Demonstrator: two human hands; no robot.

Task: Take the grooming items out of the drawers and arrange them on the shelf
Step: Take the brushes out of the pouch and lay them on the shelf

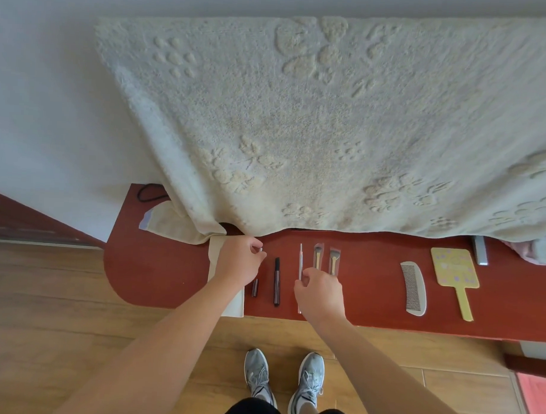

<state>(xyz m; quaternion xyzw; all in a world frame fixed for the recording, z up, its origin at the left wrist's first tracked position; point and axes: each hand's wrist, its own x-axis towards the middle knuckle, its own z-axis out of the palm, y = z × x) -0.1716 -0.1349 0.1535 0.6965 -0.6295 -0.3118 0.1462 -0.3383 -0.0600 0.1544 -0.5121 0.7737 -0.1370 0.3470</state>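
Your right hand (319, 293) pinched the thin white stick (300, 260) near its 6 o'clock end; its long axis ran 12 to 6 across the red shelf (371, 287). Your left hand (240, 263), at its 9 o'clock, fingers curled, pinched a small pale-tipped item (261, 251).

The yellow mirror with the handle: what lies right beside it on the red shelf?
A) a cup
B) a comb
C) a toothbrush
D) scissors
B: a pale comb lies flat just to the left of the yellow mirror on the red shelf, close to it but not touching.
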